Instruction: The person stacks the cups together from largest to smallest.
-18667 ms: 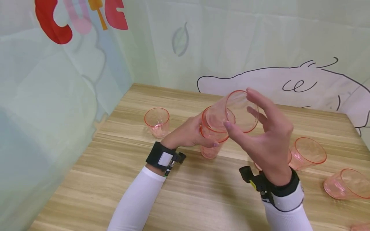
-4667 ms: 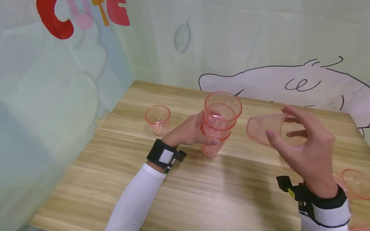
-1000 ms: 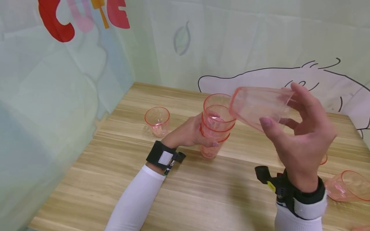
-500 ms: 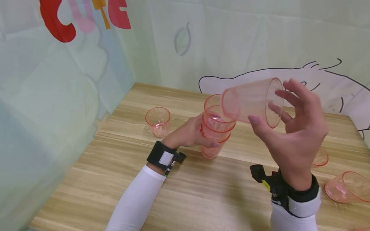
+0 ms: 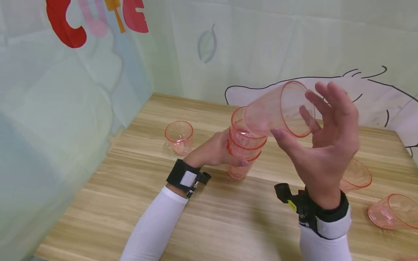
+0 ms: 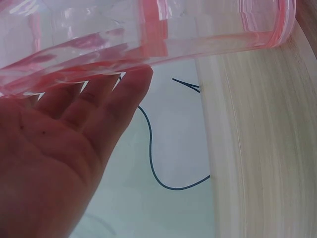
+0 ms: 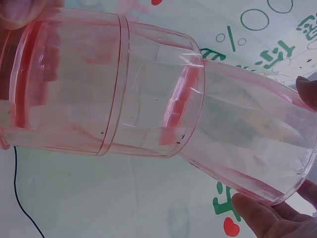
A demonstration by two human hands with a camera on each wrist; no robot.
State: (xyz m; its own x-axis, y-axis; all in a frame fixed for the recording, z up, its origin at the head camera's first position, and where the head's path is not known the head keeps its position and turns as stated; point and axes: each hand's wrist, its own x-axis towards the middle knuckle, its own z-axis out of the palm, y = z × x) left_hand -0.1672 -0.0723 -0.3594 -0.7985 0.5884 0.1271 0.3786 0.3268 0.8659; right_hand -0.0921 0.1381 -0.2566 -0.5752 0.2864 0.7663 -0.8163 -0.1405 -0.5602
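Note:
My left hand (image 5: 213, 150) grips a stack of clear pink plastic cups (image 5: 243, 154), nested with mouths upward and leaning slightly. In the left wrist view its fingers (image 6: 119, 99) lie along the stack's side. Thumb and fingers of my right hand (image 5: 330, 145) hold another pink cup (image 5: 269, 110) near its rim, tilted toward the stack. That cup's base end is at the mouth of the top cup, as the stack (image 7: 114, 89) and tilted cup (image 7: 252, 129) show in the right wrist view. How far it reaches inside is hard to tell.
A single pink cup (image 5: 179, 139) stands upright left of the stack. Toward the right, one cup (image 5: 356, 177) is partly behind my right wrist, and another cup (image 5: 386, 214) lies on its side. Printed cloth (image 5: 261, 43) backs the wooden table (image 5: 130, 203).
Over the last second my right hand moved left and turned its cup's base down to the stack's mouth. The left hand stayed put. The stack has gained a cup since the oldest frame.

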